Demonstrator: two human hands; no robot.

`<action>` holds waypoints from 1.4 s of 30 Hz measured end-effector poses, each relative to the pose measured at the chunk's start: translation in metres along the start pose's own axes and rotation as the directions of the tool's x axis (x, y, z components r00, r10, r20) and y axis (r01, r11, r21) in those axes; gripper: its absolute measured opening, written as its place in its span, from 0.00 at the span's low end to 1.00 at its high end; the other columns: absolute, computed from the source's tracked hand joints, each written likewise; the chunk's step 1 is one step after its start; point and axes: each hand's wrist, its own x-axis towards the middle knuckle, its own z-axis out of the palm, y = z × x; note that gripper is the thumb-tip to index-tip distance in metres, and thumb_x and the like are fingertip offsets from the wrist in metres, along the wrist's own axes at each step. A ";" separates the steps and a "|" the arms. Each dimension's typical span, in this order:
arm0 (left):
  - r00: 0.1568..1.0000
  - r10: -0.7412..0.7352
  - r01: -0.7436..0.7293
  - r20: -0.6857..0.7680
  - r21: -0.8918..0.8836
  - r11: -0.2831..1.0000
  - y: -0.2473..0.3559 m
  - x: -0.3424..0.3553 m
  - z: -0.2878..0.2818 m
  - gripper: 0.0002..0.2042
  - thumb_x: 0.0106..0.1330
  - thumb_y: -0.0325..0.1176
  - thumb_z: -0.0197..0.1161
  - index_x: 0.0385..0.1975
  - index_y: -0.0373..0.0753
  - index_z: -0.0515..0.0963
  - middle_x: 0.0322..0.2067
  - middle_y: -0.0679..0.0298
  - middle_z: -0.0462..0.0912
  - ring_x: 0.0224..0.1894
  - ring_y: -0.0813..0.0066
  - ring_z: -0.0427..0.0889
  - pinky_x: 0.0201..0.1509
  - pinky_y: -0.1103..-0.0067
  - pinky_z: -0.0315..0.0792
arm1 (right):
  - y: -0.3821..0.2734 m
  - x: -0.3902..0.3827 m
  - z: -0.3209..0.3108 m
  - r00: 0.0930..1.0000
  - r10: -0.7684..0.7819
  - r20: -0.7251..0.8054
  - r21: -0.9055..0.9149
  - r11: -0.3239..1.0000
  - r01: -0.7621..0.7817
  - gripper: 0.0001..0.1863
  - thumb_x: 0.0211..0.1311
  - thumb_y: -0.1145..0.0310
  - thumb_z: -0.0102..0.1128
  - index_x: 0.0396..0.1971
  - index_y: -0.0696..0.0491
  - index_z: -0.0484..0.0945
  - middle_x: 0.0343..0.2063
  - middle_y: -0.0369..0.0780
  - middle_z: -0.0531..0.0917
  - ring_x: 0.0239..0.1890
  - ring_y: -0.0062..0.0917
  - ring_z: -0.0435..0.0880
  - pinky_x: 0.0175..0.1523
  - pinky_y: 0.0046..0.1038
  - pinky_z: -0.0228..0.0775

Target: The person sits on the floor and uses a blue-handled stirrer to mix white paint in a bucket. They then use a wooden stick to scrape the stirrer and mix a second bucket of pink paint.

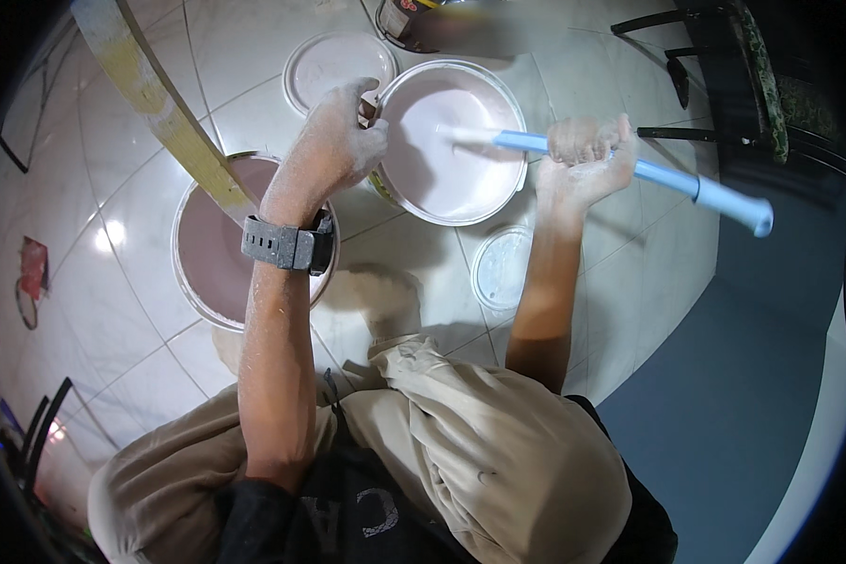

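Pale pinkish-white paint nearly fills a round bucket on the floor in front of me. My left hand, dusty and wearing a grey-strapped watch, is closed at the bucket's left rim; part of its grip is hidden. My right hand is wrapped in a fist round a light blue stick. The stick slants across the bucket's right rim, and its whitish, paint-covered end reaches over or into the paint. Its far tip cannot be made out.
To the left stands a second bucket of pinkish paint, a paint-streaked wooden slat leaning from it. A round lid lies behind my left hand, a smaller disc near my right forearm. A dark can and chair stand farther off.
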 end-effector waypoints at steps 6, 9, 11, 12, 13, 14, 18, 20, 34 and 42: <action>1.000 -0.015 0.015 -0.004 -0.012 1.000 -0.004 0.002 0.001 0.25 0.60 0.33 0.56 0.59 0.31 0.68 0.43 0.48 0.79 0.43 0.61 0.81 0.50 0.74 0.73 | 0.000 -0.007 -0.002 0.983 0.175 0.051 -0.134 0.977 -0.167 0.25 0.67 0.58 0.43 0.09 0.45 0.50 0.05 0.31 0.50 0.08 0.19 0.43 0.16 0.26 0.36; 0.999 -0.025 0.026 0.021 -0.042 0.999 0.000 0.001 0.001 0.25 0.60 0.33 0.56 0.59 0.32 0.68 0.43 0.49 0.79 0.43 0.62 0.81 0.50 0.74 0.74 | 0.004 -0.010 -0.004 0.997 -0.019 0.078 -0.023 1.000 0.021 0.24 0.66 0.59 0.44 0.10 0.45 0.50 0.06 0.31 0.49 0.08 0.19 0.43 0.17 0.26 0.36; 1.000 0.006 -0.007 -0.009 -0.008 1.000 -0.001 0.002 0.002 0.25 0.60 0.33 0.56 0.59 0.32 0.69 0.43 0.49 0.80 0.42 0.63 0.81 0.49 0.74 0.74 | 0.010 -0.006 -0.010 0.998 0.031 0.047 -0.095 0.995 -0.027 0.23 0.66 0.58 0.42 0.10 0.44 0.51 0.06 0.30 0.50 0.08 0.19 0.43 0.16 0.26 0.37; 0.999 0.023 -0.023 -0.023 0.009 1.000 -0.002 0.002 0.003 0.25 0.60 0.33 0.56 0.58 0.32 0.69 0.42 0.49 0.80 0.42 0.63 0.81 0.49 0.74 0.74 | 0.011 -0.005 -0.012 0.998 0.055 0.031 -0.131 0.990 -0.051 0.23 0.66 0.57 0.42 0.10 0.43 0.51 0.05 0.30 0.51 0.08 0.18 0.43 0.16 0.25 0.37; 1.000 0.012 -0.012 -0.021 -0.002 1.000 -0.002 0.001 0.002 0.25 0.60 0.33 0.56 0.58 0.32 0.69 0.42 0.49 0.80 0.42 0.62 0.81 0.49 0.74 0.74 | 0.009 -0.006 -0.006 0.996 0.090 0.022 -0.145 0.986 -0.086 0.23 0.66 0.57 0.41 0.10 0.43 0.51 0.05 0.30 0.51 0.08 0.18 0.43 0.16 0.25 0.37; 1.000 0.002 -0.002 -0.018 -0.012 1.000 -0.003 0.000 0.001 0.25 0.60 0.33 0.56 0.58 0.32 0.69 0.42 0.49 0.80 0.42 0.62 0.81 0.49 0.74 0.74 | 0.005 -0.008 0.004 0.992 0.124 0.013 -0.159 0.980 -0.120 0.23 0.66 0.57 0.41 0.10 0.43 0.51 0.05 0.30 0.50 0.08 0.18 0.43 0.16 0.25 0.36; 1.000 0.000 0.000 0.002 -0.008 1.000 0.004 0.000 0.000 0.25 0.60 0.33 0.56 0.58 0.32 0.69 0.43 0.48 0.80 0.42 0.60 0.81 0.49 0.73 0.74 | 0.004 -0.003 -0.001 1.000 -0.012 -0.026 -0.017 1.000 0.011 0.25 0.65 0.59 0.44 0.10 0.44 0.48 0.06 0.30 0.49 0.08 0.19 0.43 0.17 0.26 0.36; 1.000 -0.005 0.005 -0.007 0.011 1.000 -0.002 0.001 0.001 0.25 0.61 0.34 0.56 0.58 0.32 0.69 0.43 0.48 0.80 0.43 0.60 0.81 0.50 0.73 0.74 | 0.008 -0.004 -0.008 0.998 0.060 0.012 -0.112 0.992 -0.058 0.25 0.65 0.58 0.45 0.10 0.44 0.48 0.06 0.31 0.49 0.08 0.19 0.43 0.16 0.26 0.37; 0.999 0.029 -0.029 -0.013 -0.008 1.000 -0.003 0.001 0.001 0.24 0.61 0.34 0.56 0.58 0.32 0.68 0.43 0.48 0.79 0.43 0.61 0.81 0.50 0.74 0.73 | 0.009 -0.005 -0.003 1.000 -0.003 0.025 -0.037 0.999 0.004 0.24 0.65 0.58 0.45 0.11 0.44 0.49 0.06 0.30 0.50 0.08 0.18 0.43 0.16 0.26 0.35; 0.999 0.035 -0.034 -0.023 0.029 0.999 -0.002 0.001 0.002 0.24 0.62 0.34 0.56 0.58 0.32 0.68 0.42 0.49 0.80 0.43 0.62 0.81 0.49 0.74 0.73 | 0.010 -0.003 -0.005 0.999 -0.038 0.005 -0.032 0.999 0.038 0.25 0.66 0.59 0.45 0.09 0.44 0.50 0.06 0.29 0.50 0.07 0.18 0.45 0.15 0.25 0.36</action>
